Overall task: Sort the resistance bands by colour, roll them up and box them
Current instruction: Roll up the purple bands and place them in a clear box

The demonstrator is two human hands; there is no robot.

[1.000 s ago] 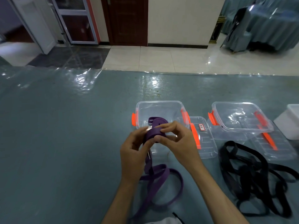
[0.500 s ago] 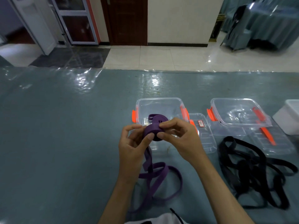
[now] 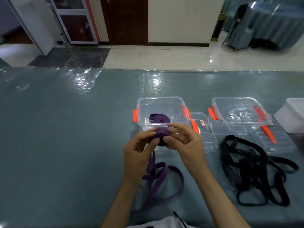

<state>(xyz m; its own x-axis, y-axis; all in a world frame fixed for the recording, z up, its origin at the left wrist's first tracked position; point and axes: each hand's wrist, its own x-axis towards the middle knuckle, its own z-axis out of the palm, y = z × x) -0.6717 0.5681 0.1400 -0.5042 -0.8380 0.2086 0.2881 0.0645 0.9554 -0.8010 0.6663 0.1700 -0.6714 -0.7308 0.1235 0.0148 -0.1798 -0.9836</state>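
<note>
Over the last second the roll of purple band point(image 3: 158, 136) in our fingers has grown fatter, and the loose tail point(image 3: 158, 181) hanging from it to the table point(image 3: 65, 145) has shortened a little, its loops drawn closer in. We judge the rolling to be about half done: a good stretch of tail is left to wind before this band can go in the box.

Our left hand point(image 3: 138, 155) pinches the roll between thumb and fingertips on its near and left side. Our right hand point(image 3: 184, 142) grips it from the right, thumb against the end face and fingers curled over the top. The roll is held in the air just in front of the left clear box point(image 3: 162, 111).

Counting now. Purple bands: two that we can see, the one in our hands and one already rolled point(image 3: 158, 119), lying inside the left box. Clear boxes with orange clips: two, the left one and a right one point(image 3: 239, 111), which holds no band. Clear lids: two, one point(image 3: 205, 134) beside the left box and one point(image 3: 271, 137) under and beside the right. Black bands point(image 3: 255, 168) lie in a tangled heap near the right box; we cannot tell how many. A white tub point(image 3: 292, 116) sits at the far right edge.
</note>
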